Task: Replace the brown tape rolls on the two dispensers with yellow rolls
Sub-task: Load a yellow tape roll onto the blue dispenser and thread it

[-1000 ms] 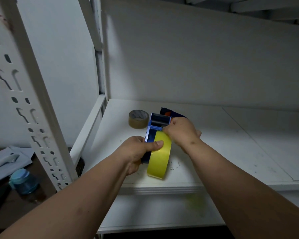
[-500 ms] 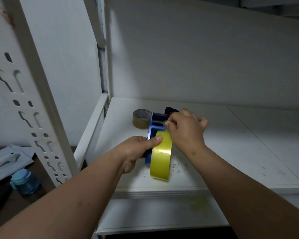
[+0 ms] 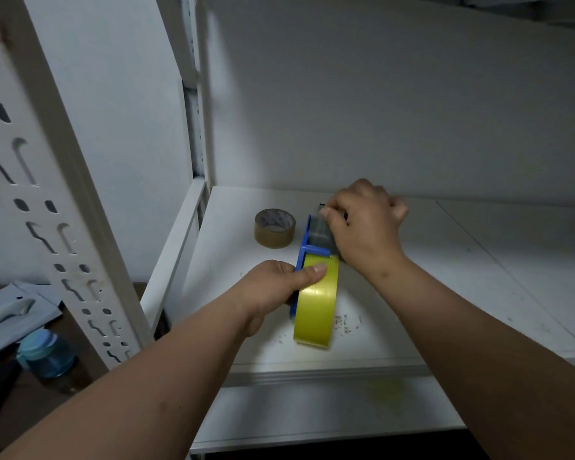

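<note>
A blue tape dispenser (image 3: 306, 237) stands on the white shelf (image 3: 445, 277) with a yellow tape roll (image 3: 316, 310) mounted in it. My left hand (image 3: 276, 287) grips the dispenser's side, the thumb pressed on top of the yellow roll. My right hand (image 3: 362, 227) is at the dispenser's far end, its fingers pinched on the tape strip drawn over the front. A brown tape roll (image 3: 274, 228) lies flat on the shelf, left of the dispenser. A dark object behind my right hand is mostly hidden.
A white slotted upright post (image 3: 47, 200) rises at the left. Beyond it, a blue jar (image 3: 49, 355) and white papers (image 3: 10, 313) sit on a dark table. A lower shelf (image 3: 312, 413) runs below. Small specks of debris lie by the yellow roll.
My right hand has moved from the top of the yellow roll to the dispenser's far end, drawing the tape strip forward. My left hand keeps its grip.
</note>
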Demonstrator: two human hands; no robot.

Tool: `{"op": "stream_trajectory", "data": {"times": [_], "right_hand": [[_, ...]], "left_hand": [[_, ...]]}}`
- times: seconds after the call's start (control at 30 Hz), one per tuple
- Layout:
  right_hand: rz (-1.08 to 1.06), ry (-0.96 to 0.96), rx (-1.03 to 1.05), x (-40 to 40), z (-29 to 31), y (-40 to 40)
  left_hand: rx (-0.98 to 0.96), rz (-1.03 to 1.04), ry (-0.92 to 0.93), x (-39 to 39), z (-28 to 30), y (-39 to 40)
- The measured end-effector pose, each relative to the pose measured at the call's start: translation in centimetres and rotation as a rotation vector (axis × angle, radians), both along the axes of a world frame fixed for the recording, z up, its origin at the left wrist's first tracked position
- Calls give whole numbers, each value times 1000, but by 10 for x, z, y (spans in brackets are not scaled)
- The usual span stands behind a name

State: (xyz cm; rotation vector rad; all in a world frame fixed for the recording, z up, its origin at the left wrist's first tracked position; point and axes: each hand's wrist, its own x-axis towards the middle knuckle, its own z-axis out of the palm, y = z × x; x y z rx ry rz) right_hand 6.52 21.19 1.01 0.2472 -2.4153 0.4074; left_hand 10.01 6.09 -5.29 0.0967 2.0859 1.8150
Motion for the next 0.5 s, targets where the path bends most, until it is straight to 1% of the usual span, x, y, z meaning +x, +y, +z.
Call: {"op": "stream_trajectory", "data": {"times": [0.07,0.13,0.17,0.23,0.33,0.4,0.5], "right_hand": [[-10,63,-39,-3,15,-2],[1,59,-14,-5,22,-3],[13,37,-3,-5,23,-3],[31,-9,-25,-6,23,-1],[63,-36,-58,-5,26,0],[82,-17,-56,-5,30,0],[62,68,-124,-4,42,-1]], "left_hand": [[-126,119,38,-1,2,2],[-197,189,18,-1,5,2],[-180,176,-12,0,7,1],[-88,56,-94,2,12,-2],[7,-129,-116,3,11,-6],[14,-140,-106,4,7,-8],[-9,-78,-24,4,6,-7]]}}
